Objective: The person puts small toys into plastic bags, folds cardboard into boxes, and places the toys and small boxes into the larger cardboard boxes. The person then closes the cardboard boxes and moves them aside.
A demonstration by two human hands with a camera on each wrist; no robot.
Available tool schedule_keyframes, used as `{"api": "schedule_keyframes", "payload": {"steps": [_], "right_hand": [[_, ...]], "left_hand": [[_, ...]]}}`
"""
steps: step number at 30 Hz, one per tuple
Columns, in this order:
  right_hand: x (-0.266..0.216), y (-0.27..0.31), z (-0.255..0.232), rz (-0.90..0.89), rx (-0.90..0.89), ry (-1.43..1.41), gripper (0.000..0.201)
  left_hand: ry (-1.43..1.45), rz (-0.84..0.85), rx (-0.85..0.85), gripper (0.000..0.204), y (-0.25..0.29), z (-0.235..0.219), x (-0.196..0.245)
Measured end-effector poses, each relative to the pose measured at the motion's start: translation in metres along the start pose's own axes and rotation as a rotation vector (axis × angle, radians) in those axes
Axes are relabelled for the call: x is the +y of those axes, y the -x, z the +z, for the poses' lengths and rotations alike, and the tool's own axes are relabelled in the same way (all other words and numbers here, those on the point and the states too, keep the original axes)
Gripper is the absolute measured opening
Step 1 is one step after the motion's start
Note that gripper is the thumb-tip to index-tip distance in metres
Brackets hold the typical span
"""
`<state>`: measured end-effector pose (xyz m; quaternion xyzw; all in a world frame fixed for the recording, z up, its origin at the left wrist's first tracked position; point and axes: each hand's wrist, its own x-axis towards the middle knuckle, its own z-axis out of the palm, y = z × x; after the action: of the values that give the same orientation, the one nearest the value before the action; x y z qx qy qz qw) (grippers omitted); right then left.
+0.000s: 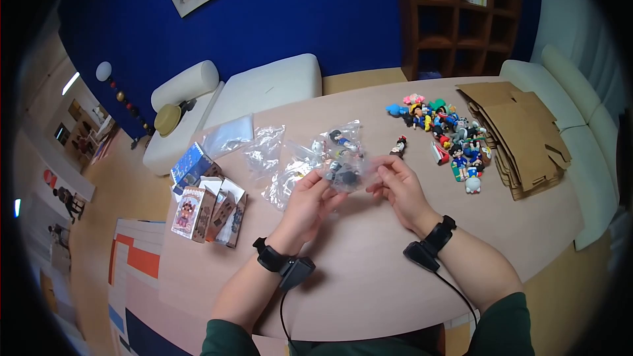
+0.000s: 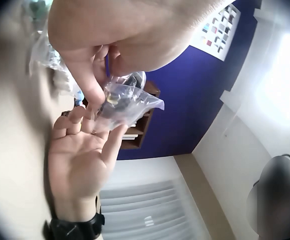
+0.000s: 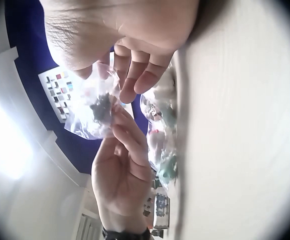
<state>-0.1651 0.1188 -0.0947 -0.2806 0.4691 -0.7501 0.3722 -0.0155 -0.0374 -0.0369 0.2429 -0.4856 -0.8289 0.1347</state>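
Observation:
A clear plastic bag with a small dark figure inside is held up between both hands over the table. My left hand pinches its left side, and my right hand pinches the right edge between thumb and fingers. From the left wrist, the bag shows dark and yellowish parts through the plastic. Just behind it on the table lie more clear bags, one of them around a dark-haired figurine. A lone figurine with a red and black top is beyond my right fingertips.
To the right is a pile of colourful figurines, with flattened cardboard beside it. Small printed boxes stand at the left, near a stack of flat clear bags. Cables trail from both wrist cameras across the table's front edge.

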Motion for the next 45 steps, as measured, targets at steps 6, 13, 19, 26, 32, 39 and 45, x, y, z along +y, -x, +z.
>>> {"api": "schedule_keyframes", "payload": {"steps": [6, 13, 19, 26, 32, 39, 45], "right_hand": [[-0.025, 0.008, 0.021, 0.132, 0.036, -0.315, 0.048], [-0.007, 0.002, 0.005, 0.183, -0.072, -0.181, 0.049], [-0.004, 0.0, 0.002, 0.191, -0.085, -0.064, 0.044], [-0.012, -0.005, -0.003, -0.112, 0.22, -0.238, 0.033], [-0.01, -0.005, -0.015, -0.103, 0.0, -0.293, 0.038], [-0.021, 0.009, 0.013, -0.033, -0.165, -0.053, 0.049], [-0.015, 0.01, 0.019, -0.015, -0.3, -0.034, 0.052]], "left_hand": [[-0.392, 0.453, -0.039, 0.018, -0.006, -0.01, -0.011], [-0.551, 0.564, -0.084, 0.018, -0.004, -0.006, -0.01], [0.242, 0.152, -0.037, 0.018, -0.006, -0.015, -0.003], [0.316, -0.032, -0.198, 0.068, 0.001, -0.014, -0.015], [-0.381, -0.299, -0.335, 0.054, 0.021, 0.015, -0.013], [-0.439, 0.141, -0.293, 0.019, 0.027, 0.021, -0.012], [-0.691, 0.23, -0.214, 0.017, 0.022, 0.014, -0.013]]}}
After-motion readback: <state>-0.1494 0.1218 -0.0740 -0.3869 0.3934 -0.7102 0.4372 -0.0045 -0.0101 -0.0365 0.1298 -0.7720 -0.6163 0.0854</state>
